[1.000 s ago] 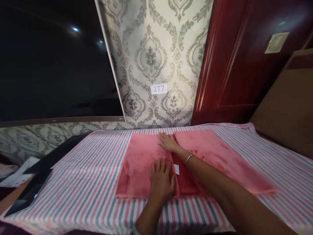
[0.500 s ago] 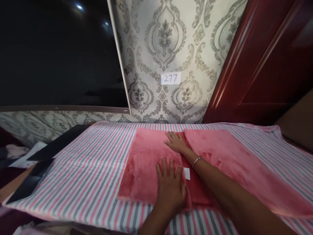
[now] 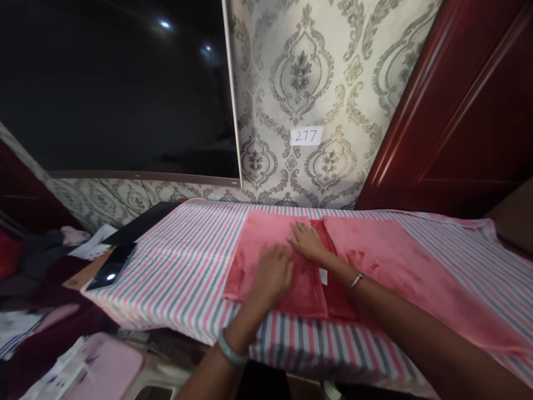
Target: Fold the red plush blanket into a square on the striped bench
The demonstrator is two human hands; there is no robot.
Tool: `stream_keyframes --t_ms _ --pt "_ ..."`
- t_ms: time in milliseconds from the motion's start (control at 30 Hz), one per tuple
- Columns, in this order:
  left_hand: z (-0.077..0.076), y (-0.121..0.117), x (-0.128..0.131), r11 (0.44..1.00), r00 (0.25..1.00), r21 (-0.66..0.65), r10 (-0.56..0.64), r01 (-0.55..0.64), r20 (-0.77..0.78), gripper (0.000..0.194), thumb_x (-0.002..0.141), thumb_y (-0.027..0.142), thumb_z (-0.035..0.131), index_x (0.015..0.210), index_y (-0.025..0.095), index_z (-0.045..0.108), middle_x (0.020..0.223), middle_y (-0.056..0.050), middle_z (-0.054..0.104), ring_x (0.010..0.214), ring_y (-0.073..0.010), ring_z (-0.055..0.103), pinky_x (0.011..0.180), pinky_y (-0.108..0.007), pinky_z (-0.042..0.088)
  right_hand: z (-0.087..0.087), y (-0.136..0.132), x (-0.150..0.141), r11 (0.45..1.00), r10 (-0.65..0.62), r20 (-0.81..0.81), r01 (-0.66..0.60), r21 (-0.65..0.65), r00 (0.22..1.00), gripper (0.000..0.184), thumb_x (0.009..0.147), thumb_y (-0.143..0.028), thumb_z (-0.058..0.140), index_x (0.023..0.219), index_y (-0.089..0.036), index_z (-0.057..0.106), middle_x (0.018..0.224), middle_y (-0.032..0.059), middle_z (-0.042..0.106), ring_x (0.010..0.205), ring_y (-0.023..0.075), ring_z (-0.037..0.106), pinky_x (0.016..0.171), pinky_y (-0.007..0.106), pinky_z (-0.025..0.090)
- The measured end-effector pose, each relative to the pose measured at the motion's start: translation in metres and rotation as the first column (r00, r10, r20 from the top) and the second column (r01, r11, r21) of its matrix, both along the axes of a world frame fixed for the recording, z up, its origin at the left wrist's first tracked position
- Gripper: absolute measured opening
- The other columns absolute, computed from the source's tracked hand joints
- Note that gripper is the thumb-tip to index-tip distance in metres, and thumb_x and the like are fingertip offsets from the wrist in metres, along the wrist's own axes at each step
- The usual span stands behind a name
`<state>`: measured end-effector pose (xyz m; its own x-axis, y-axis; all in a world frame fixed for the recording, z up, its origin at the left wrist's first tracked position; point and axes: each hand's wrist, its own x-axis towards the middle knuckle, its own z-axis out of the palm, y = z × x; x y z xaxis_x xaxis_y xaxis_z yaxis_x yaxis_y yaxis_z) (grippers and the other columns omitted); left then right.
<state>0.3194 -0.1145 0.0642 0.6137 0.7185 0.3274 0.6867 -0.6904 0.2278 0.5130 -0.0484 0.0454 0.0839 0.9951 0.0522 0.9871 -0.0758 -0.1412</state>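
A pink fleece cloth (image 3: 387,261) lies across a table covered with a pink, grey and white striped sheet (image 3: 187,261). Its left part is folded over into a panel (image 3: 254,250), with a darker red strip and a small white label (image 3: 323,276) showing beside the fold. My left hand (image 3: 272,273) rests on the folded panel, fingers flat and blurred by motion. My right hand (image 3: 306,240) lies flat on the cloth at the far end of the fold, fingers stretched out. Each wrist wears a bangle.
A large dark screen (image 3: 116,83) leans on the patterned wall, which carries a paper tag reading 277 (image 3: 306,135). A dark red door (image 3: 458,105) stands at the right. Black glossy panels (image 3: 120,250) lie at the table's left end, with clutter and a pink box (image 3: 100,369) below.
My left hand has slid left and farther onto the folded panel, away from the white label. My right hand stays flat at the fold. The view has swung left and down.
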Motion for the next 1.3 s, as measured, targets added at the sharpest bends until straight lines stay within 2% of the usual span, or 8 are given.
stream_keyframes --t_ms 133,300,600,700,800,933,1000,1300 --pt "-0.010 0.036 -0.037 0.975 0.950 0.044 0.221 -0.216 -0.221 0.065 0.099 0.047 0.045 0.153 0.012 0.040 0.162 -0.021 0.031 0.153 -0.0360 0.021 0.122 -0.063 0.018 -0.025 -0.028 -0.010 0.999 0.029 0.012 -0.029 0.026 1.000 0.071 0.101 -0.057 0.037 0.159 -0.017 0.031 0.165 0.0158 0.023 0.153 0.0327 0.018 0.121 0.053 0.019" --pt "-0.043 0.047 -0.051 0.958 0.899 -0.031 0.255 -0.284 -0.355 0.074 0.099 0.057 0.037 0.160 0.016 0.025 0.167 -0.019 0.012 0.155 -0.0372 0.008 0.118 -0.065 0.022 -0.046 -0.035 -0.009 0.996 0.016 0.001 -0.016 0.091 1.000 0.071 0.101 -0.058 0.035 0.158 -0.016 0.033 0.165 0.0170 0.023 0.153 0.0324 0.019 0.120 0.054 0.020" --pt "-0.042 0.046 -0.049 0.959 0.906 -0.022 0.261 -0.284 -0.332 0.074 0.099 0.058 0.036 0.160 0.018 0.024 0.167 -0.020 0.013 0.155 -0.0377 0.011 0.118 -0.064 0.022 -0.033 -0.036 -0.011 0.999 0.007 -0.032 -0.006 0.039 0.999 0.071 0.101 -0.057 0.035 0.159 -0.017 0.029 0.166 0.0157 0.019 0.154 0.0309 0.016 0.121 0.052 0.018" --pt "-0.036 0.050 -0.052 0.951 0.906 -0.089 0.249 -0.295 -0.343 0.074 0.098 0.058 0.038 0.160 0.020 0.025 0.168 -0.017 0.013 0.155 -0.0359 0.011 0.119 -0.064 0.022 -0.022 -0.036 -0.014 0.999 -0.032 -0.051 0.030 -0.038 0.998 0.069 0.101 -0.056 0.035 0.159 -0.019 0.029 0.167 0.0151 0.018 0.154 0.0315 0.015 0.120 0.056 0.018" --pt "-0.017 0.059 -0.053 0.931 0.916 -0.179 0.252 -0.317 -0.312 0.066 0.100 0.051 0.033 0.159 0.022 0.028 0.167 -0.012 0.021 0.155 -0.0303 0.018 0.121 -0.063 0.019 -0.008 -0.034 -0.026 0.996 -0.074 -0.064 0.070 -0.059 0.995 0.071 0.101 -0.056 0.036 0.159 -0.018 0.029 0.166 0.0175 0.019 0.153 0.0349 0.016 0.119 0.060 0.016" --pt "0.013 0.085 -0.044 0.951 0.937 -0.119 0.250 -0.285 -0.244 0.057 0.102 0.038 0.026 0.156 0.021 0.033 0.165 -0.009 0.029 0.154 -0.0250 0.021 0.124 -0.057 0.016 0.004 -0.032 -0.049 0.999 0.008 -0.082 -0.005 0.033 0.997 0.071 0.100 -0.060 0.038 0.160 -0.022 0.028 0.167 0.0147 0.019 0.154 0.0345 0.014 0.121 0.058 0.011" --pt "0.018 0.100 -0.035 0.961 0.939 -0.085 0.234 -0.262 -0.251 0.057 0.102 0.036 0.027 0.156 0.020 0.033 0.166 -0.010 0.028 0.155 -0.0251 0.019 0.124 -0.056 0.016 0.002 -0.031 -0.057 0.997 0.043 -0.084 -0.038 0.064 0.996 0.067 0.100 -0.058 0.039 0.159 -0.026 0.032 0.167 0.0118 0.020 0.153 0.0343 0.014 0.121 0.058 0.010" --pt "-0.036 0.126 -0.016 0.977 0.925 0.065 0.212 -0.201 -0.316 0.063 0.101 0.049 0.033 0.154 0.016 0.038 0.163 -0.018 0.031 0.153 -0.0308 0.023 0.120 -0.056 0.025 -0.030 -0.033 -0.056 0.989 0.057 -0.066 -0.047 0.143 0.996 0.063 0.102 -0.057 0.037 0.157 -0.027 0.036 0.166 0.0083 0.024 0.153 0.0346 0.016 0.120 0.061 0.012"
